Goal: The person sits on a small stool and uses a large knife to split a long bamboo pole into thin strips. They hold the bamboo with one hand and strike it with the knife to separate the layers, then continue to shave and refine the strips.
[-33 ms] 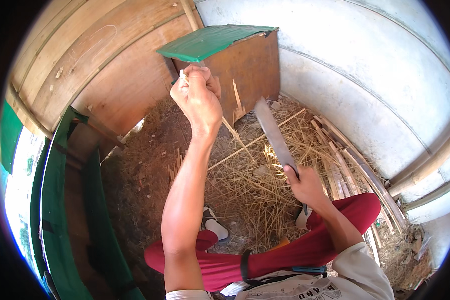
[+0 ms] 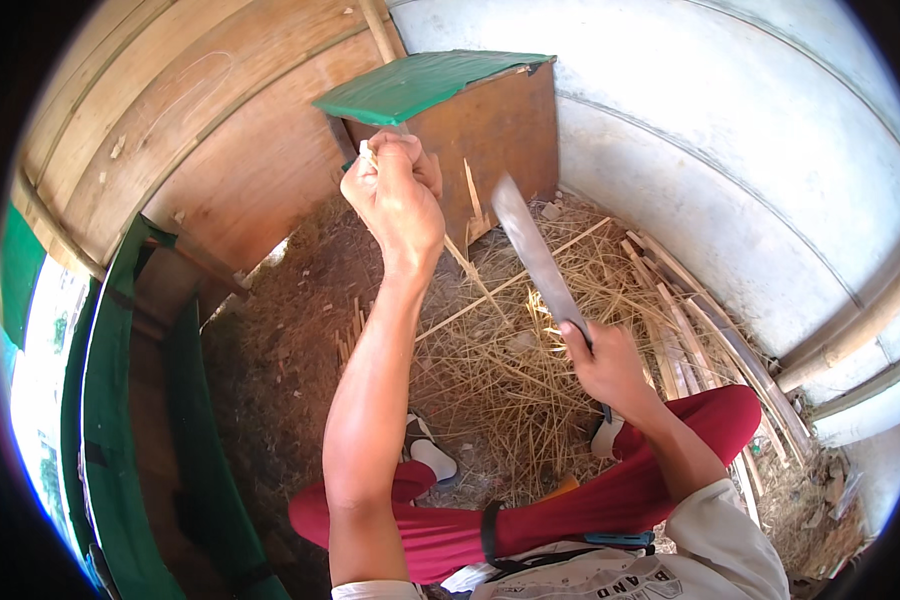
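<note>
Two walls enclosed the space: a pale grey one (image 2: pixel 710 160) on the right and a wooden one (image 2: pixel 260 160) on the left. Between them stood one brown box (image 2: pixel 515 135) under a single green cover (image 2: pixel 430 85). Loose straw-like slivers (image 2: pixel 530 410), too many to count, lay on the ground in front of it, between two shoes (image 2: pixel 432 457). To their right lay a bundle of long wooden strips (image 2: pixel 715 345), overlapping too much for a sure count.

There was one long knife (image 2: pixel 538 250), raised over the slivers, its long axis slanting from the handle near the right knee up and leftward, its tip pointing away from the person toward the box. The right hand (image 2: pixel 610 368) was closed firmly round its handle. The left hand (image 2: pixel 395 190), lifted in front of the box, made a tight fist round one pale strip (image 2: pixel 368 157), whose end poked out at the upper left. A thin length of wood (image 2: pixel 475 275) ran from beside the left wrist down and rightward to the slivers; whether it was the same piece could not be told.
</note>
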A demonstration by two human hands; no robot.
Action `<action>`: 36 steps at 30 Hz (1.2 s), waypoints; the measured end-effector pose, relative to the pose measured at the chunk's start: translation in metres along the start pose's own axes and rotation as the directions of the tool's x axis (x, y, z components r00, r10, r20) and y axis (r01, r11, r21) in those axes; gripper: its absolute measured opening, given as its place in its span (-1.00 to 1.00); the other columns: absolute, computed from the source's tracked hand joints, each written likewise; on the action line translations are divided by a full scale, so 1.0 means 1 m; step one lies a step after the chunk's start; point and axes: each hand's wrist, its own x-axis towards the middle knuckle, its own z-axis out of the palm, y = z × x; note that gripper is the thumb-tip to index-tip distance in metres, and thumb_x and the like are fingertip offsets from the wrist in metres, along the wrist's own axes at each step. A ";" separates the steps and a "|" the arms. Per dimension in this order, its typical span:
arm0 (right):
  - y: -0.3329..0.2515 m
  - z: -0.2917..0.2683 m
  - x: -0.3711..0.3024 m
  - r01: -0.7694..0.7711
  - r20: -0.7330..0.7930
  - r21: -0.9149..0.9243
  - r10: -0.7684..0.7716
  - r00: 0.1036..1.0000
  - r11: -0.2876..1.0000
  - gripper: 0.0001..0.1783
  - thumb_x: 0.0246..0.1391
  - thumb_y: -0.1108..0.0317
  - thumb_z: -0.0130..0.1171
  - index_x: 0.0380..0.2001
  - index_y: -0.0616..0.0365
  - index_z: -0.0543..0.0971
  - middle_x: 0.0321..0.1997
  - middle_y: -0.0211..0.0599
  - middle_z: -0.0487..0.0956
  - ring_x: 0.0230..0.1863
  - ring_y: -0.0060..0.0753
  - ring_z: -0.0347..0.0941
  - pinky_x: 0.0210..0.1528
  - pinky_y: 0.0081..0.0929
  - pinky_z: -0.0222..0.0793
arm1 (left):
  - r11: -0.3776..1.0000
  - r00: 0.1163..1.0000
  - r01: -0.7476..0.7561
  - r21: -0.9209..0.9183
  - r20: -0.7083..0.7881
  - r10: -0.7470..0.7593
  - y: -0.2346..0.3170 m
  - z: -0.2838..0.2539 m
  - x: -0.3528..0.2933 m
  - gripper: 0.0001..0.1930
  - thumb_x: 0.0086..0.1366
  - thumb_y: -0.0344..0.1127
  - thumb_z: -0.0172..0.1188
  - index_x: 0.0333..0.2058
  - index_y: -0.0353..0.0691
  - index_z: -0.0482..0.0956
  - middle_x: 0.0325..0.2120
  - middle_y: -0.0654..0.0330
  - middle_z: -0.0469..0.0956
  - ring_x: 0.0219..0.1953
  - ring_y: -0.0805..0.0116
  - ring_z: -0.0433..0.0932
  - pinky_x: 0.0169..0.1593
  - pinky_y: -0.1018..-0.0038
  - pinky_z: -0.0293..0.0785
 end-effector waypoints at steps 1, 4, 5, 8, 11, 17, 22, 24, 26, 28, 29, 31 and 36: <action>-0.016 -0.001 0.009 0.121 -0.092 -0.040 -0.124 0.988 0.992 -0.50 0.32 0.07 -0.02 -0.57 0.24 0.54 -0.76 -0.08 0.45 -0.73 -0.13 0.46 -0.61 -0.17 0.33 | 1.000 1.000 -0.004 0.001 -0.002 0.004 0.001 0.001 -0.001 -0.71 0.23 -0.45 -0.04 -0.68 -0.19 0.21 -0.80 0.39 0.12 -0.78 0.62 0.05 -0.68 0.52 -0.06; -0.046 0.011 0.034 0.204 -0.066 -0.187 -0.220 0.973 0.961 -0.54 0.31 0.13 0.01 -0.58 0.24 0.54 -0.79 -0.15 0.45 -0.80 -0.15 0.41 -0.72 -0.21 0.30 | 1.000 1.000 -0.021 0.009 0.006 0.021 -0.001 0.007 -0.006 -0.73 0.24 -0.45 -0.03 -0.66 -0.20 0.24 -0.80 0.39 0.13 -0.77 0.62 0.05 -0.68 0.53 -0.04; -0.047 0.014 0.037 0.223 -0.044 -0.215 -0.237 0.970 0.951 -0.55 0.30 0.14 0.01 -0.57 0.24 0.54 -0.79 -0.15 0.45 -0.80 -0.15 0.42 -0.73 -0.22 0.30 | 0.999 0.999 -0.037 0.018 0.014 0.036 -0.004 0.009 -0.007 -0.73 0.25 -0.45 -0.03 -0.65 -0.21 0.25 -0.80 0.39 0.14 -0.77 0.62 0.06 -0.68 0.53 -0.04; -0.049 0.020 0.047 0.252 -0.015 -0.255 -0.265 0.964 0.933 -0.58 0.29 0.18 0.04 -0.55 0.27 0.55 -0.80 -0.14 0.45 -0.80 -0.12 0.42 -0.73 -0.21 0.32 | 0.999 1.000 -0.019 -0.026 -0.012 0.019 -0.005 0.011 -0.006 -0.74 0.26 -0.46 -0.01 -0.64 -0.22 0.28 -0.79 0.40 0.16 -0.76 0.64 0.07 -0.68 0.56 -0.04; -0.066 0.006 0.057 0.252 -0.073 -0.223 -0.273 0.959 0.942 -0.62 0.25 0.22 0.09 -0.53 0.31 0.56 -0.82 -0.10 0.44 -0.79 -0.07 0.43 -0.70 -0.19 0.34 | 0.997 0.999 -0.040 -0.062 -0.008 0.040 -0.008 0.015 -0.003 -0.74 0.26 -0.45 -0.01 -0.64 -0.23 0.29 -0.79 0.40 0.18 -0.75 0.67 0.07 -0.67 0.58 -0.05; -0.104 -0.014 0.060 0.315 -0.209 -0.232 -0.364 0.908 0.920 -0.65 0.24 0.24 0.10 -0.53 0.30 0.55 -0.84 -0.13 0.42 -0.81 -0.09 0.41 -0.71 -0.20 0.32 | 0.997 0.997 -0.075 -0.027 0.008 0.076 -0.010 0.024 -0.017 -0.73 0.27 -0.44 -0.03 -0.65 -0.21 0.29 -0.79 0.43 0.19 -0.74 0.71 0.08 -0.67 0.60 -0.06; -0.040 0.023 0.047 0.188 0.148 -0.257 -0.154 0.977 0.948 -0.65 0.28 0.27 0.02 -0.45 0.35 0.55 -0.71 -0.08 0.51 -0.68 -0.10 0.52 -0.66 -0.21 0.41 | 0.990 0.986 -0.125 0.066 0.119 0.117 -0.014 0.029 -0.015 -0.69 0.25 -0.41 -0.03 -0.70 -0.20 0.28 -0.83 0.43 0.18 -0.77 0.68 0.10 -0.68 0.60 -0.04; -0.051 0.016 0.045 0.237 0.141 -0.229 -0.208 0.968 0.944 -0.64 0.29 0.26 0.01 -0.46 0.35 0.55 -0.70 -0.05 0.51 -0.68 -0.10 0.52 -0.67 -0.22 0.40 | 0.989 0.980 -0.125 0.076 0.165 0.111 -0.009 0.013 -0.017 -0.69 0.24 -0.40 -0.03 -0.71 -0.20 0.28 -0.83 0.42 0.18 -0.78 0.66 0.10 -0.69 0.59 -0.03; -0.066 0.002 0.050 0.259 0.098 -0.255 -0.242 0.965 0.932 -0.64 0.29 0.25 0.02 -0.45 0.34 0.55 -0.75 -0.07 0.47 -0.72 -0.11 0.49 -0.69 -0.23 0.37 | 0.998 0.990 -0.060 0.020 0.129 0.057 -0.007 0.007 -0.009 -0.71 0.23 -0.42 -0.02 -0.70 -0.23 0.30 -0.84 0.38 0.19 -0.80 0.61 0.12 -0.70 0.58 -0.03; -0.092 -0.008 0.049 0.319 -0.007 -0.233 -0.329 0.944 0.919 -0.65 0.28 0.28 0.04 -0.49 0.33 0.55 -0.80 -0.12 0.45 -0.78 -0.10 0.43 -0.69 -0.21 0.35 | 0.999 0.992 -0.031 0.022 0.119 0.028 -0.007 0.005 -0.008 -0.71 0.22 -0.43 -0.02 -0.70 -0.24 0.30 -0.84 0.36 0.19 -0.80 0.61 0.13 -0.70 0.58 -0.03; -0.097 -0.010 0.049 0.285 0.007 -0.195 -0.289 0.957 0.938 -0.69 0.25 0.31 0.08 -0.49 0.35 0.55 -0.78 -0.15 0.47 -0.80 -0.11 0.42 -0.70 -0.21 0.36 | 0.999 0.992 -0.019 -0.046 0.120 0.024 -0.010 0.003 -0.008 -0.72 0.21 -0.45 -0.01 -0.69 -0.26 0.31 -0.84 0.34 0.19 -0.80 0.61 0.14 -0.71 0.58 -0.03; -0.058 0.023 0.048 0.196 0.171 -0.227 -0.159 0.972 0.954 -0.75 0.19 0.36 0.09 -0.41 0.39 0.55 -0.68 -0.04 0.52 -0.70 -0.10 0.50 -0.66 -0.22 0.41 | 0.999 0.990 -0.020 -0.048 0.138 0.026 -0.012 0.016 -0.010 -0.73 0.21 -0.45 -0.01 -0.69 -0.26 0.31 -0.84 0.35 0.19 -0.80 0.61 0.14 -0.70 0.57 -0.03; 0.008 0.050 0.028 0.244 0.370 -0.344 -0.108 0.923 0.907 -0.80 0.11 0.41 0.12 -0.47 0.36 0.58 -0.57 -0.04 0.57 -0.63 -0.08 0.55 -0.50 -0.21 0.51 | 1.000 0.992 -0.001 0.031 0.128 -0.003 -0.010 0.023 -0.018 -0.73 0.19 -0.48 -0.02 -0.70 -0.22 0.28 -0.82 0.35 0.20 -0.79 0.62 0.14 -0.70 0.56 -0.03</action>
